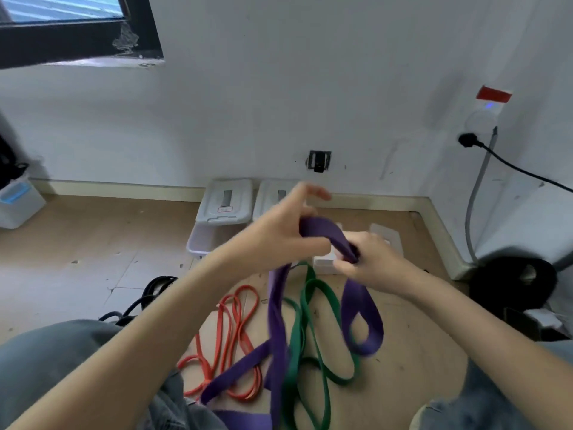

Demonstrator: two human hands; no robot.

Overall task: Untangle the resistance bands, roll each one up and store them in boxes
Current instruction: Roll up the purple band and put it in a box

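A wide purple resistance band is lifted above the floor. My left hand holds its upper loop, thumb under the band and fingers spread. My right hand pinches the band's fold just to the right. Long purple loops hang down to my lap and to the floor. A green band lies on the floor, crossing under the purple one. An orange band lies in loose loops to the left. A black band lies farther left. White plastic boxes stand open against the wall, partly hidden by my hands.
Two white lids lean at the skirting board behind the boxes. A white bin with a blue lid stands far left. A black round object and a power cable are at the right. My knees frame the wooden floor.
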